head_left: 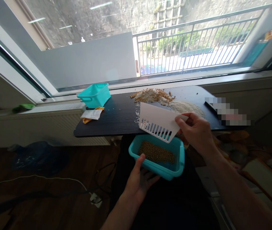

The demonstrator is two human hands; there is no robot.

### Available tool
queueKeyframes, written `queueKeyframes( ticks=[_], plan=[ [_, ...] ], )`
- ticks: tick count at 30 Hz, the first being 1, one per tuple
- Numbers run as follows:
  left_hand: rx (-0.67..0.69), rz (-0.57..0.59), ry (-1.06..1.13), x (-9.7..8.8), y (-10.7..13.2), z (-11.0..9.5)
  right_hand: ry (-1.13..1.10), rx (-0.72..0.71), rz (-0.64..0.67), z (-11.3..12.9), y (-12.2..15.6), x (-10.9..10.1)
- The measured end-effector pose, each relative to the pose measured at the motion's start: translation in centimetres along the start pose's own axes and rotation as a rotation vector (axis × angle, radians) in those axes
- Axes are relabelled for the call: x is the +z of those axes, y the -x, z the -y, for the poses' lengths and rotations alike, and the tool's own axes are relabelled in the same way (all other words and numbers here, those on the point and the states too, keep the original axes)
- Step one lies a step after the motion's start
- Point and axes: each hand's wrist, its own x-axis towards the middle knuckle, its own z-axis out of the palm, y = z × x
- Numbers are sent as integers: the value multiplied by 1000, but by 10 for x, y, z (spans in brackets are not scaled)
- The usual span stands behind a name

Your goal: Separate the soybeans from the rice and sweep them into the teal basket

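My right hand (194, 131) pinches a white slotted plastic scoop (156, 116) by its narrow end, with the thumb on top. The scoop is tilted over the table's front edge, its slotted side down above a turquoise plastic bin (180, 171). Light-brown beans (156, 151), seemingly soybeans, cover much of the bin's floor. My left hand (139, 179) supports this bin from the near left side, thumb on the rim and fingers underneath. Behind the scoop lie a mixed pile of beans and white rice (152, 95) and a pile of white rice (187, 107).
A second turquoise bin (95, 95) stands at the dark table's (116, 119) left end, beside a white packet on yellow cloth (91, 114). A blurred-out object (229, 111) lies at the right end. Behind are a window and a radiator (61, 123); a power strip (96, 199) is on the floor.
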Motion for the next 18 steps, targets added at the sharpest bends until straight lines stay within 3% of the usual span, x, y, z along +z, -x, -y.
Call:
queueKeyframes(
  ticks=[11, 18],
  plan=[
    [1, -10, 5, -1, 1, 1, 96, -10, -164, -3, -21, -38],
    [1, -16, 2, -1, 0, -1, 70, -87, -68, 4, -23, -19]
  ],
)
